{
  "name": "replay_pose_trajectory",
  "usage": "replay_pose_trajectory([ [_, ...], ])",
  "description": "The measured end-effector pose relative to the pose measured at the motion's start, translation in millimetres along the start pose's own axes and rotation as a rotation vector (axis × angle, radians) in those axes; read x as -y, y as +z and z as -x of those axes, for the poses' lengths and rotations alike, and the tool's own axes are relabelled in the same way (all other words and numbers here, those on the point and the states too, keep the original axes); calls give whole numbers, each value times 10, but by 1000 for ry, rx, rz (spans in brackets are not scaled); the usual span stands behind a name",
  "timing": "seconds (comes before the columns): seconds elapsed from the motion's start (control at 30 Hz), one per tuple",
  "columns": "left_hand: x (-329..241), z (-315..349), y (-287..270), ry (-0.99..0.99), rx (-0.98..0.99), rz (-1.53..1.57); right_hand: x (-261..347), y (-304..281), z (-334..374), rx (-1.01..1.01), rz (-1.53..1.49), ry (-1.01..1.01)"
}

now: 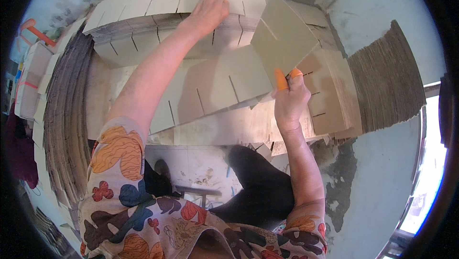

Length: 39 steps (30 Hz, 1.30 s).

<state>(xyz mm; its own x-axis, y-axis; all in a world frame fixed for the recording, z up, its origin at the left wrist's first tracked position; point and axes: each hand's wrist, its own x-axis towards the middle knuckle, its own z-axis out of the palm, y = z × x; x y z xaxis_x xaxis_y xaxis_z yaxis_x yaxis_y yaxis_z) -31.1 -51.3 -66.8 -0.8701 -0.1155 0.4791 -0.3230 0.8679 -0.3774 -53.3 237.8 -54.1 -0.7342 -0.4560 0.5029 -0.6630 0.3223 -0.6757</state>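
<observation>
My right hand (290,100), with orange finger covers on the thumb and a finger, pinches the lower corner of a cardboard divider piece (283,34), which stands tilted and has a slot cut in it. Up at the back, my left hand (209,12) is closed, fingers curled, on a long slotted cardboard strip (158,1) on top of a stack; its fingertips are partly hidden. Between my arms a long slotted strip (220,84) lies slantwise across the work surface, its right end beside the held piece.
Tall stacks of cardboard stand at the left (67,115) and the right (389,77). More slotted pieces (330,91) lie right of my right hand. An orange-handled tool (38,33) is at the far left. The wooden work surface (191,132) ends just before my legs.
</observation>
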Motion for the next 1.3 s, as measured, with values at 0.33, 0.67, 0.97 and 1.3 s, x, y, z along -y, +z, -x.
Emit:
replay_pose_trajectory([
  [0.33, 76, -91, -214, -16, -266, 427, -44, 9, 14, -25, 48, -67],
  [0.67, -272, 3, -771, 96, -215, 301, 31, -40, 13, -17, 77, -123],
  [0.97, -487, 262, -1164, 133, -280, 371, 266, -195, -38, 28, 216, -172],
  [1.3, -644, 433, -1519, 150, -156, 553, 502, -320, 10, 74, 374, -262],
])
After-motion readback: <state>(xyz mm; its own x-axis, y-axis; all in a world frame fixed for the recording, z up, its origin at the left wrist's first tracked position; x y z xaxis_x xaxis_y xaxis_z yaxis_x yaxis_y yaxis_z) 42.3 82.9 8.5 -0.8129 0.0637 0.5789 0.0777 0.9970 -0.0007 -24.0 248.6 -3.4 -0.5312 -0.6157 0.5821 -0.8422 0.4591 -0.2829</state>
